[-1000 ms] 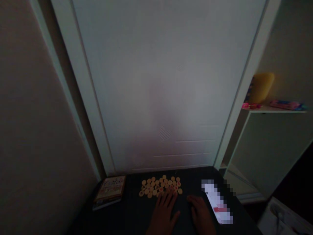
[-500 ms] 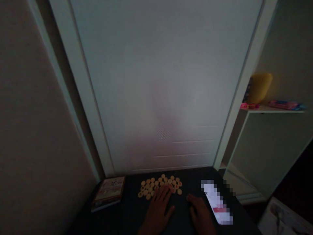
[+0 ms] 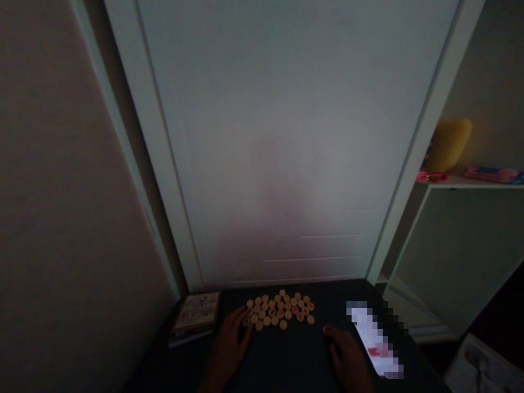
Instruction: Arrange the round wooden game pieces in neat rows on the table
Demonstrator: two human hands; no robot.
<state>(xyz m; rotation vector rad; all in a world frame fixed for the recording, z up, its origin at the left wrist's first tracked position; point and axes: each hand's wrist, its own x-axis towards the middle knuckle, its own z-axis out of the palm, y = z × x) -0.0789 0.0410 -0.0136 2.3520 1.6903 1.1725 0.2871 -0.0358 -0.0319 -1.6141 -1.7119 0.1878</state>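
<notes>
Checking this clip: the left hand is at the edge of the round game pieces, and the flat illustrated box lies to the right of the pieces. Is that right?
No: the flat illustrated box lies to the left of the round game pieces, not the right, as the head view shows. The left hand is at their edge, as you said.

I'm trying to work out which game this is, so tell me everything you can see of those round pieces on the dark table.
The round pieces are flat-looking cream discs, possibly wood, resembling Chinese chess pieces. Several carry red marks and some darker ones, too small to read in this dim light. They lie close together in a loose cluster on the dark tabletop, a few touching, with some strays along the near edge. The left hand's fingers appear to touch the cluster's left edge.
</notes>
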